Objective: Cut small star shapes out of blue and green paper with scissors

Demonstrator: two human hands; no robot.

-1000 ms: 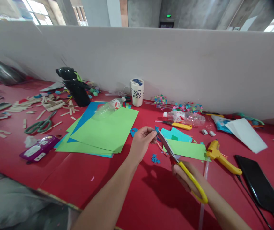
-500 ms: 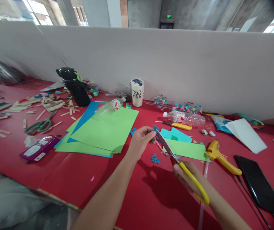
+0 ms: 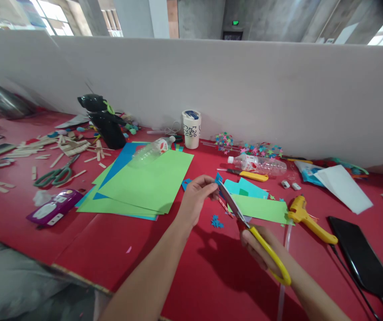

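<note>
Between the thumb and fingers of my left hand (image 3: 200,192) is a small piece of blue paper (image 3: 219,178), held above the red table (image 3: 191,285). My right hand (image 3: 258,245) grips yellow-handled scissors (image 3: 268,249), whose blades point up and left and meet the blue paper by my left fingertips. Below the blades lies a small heap of blue paper stars (image 3: 216,221). A red-and-white striped stick (image 3: 225,207) rests behind them, partly covered by the scissors. Just beyond are turquoise paper pieces (image 3: 254,189) and a light green paper strip (image 3: 261,208).
A yellow glue gun (image 3: 311,221) and a black phone (image 3: 361,254) lie at right. Behind are a box cutter (image 3: 253,176), a plastic bottle (image 3: 261,165) and a white cup (image 3: 191,129). Green paper sheets (image 3: 151,187), a purple packet (image 3: 55,207) and green-handled scissors (image 3: 57,174) lie leftward.
The scissors and my right hand have shifted very slightly left. More of the blue paper shows at my left fingertips. Everything else stays where it was.
</note>
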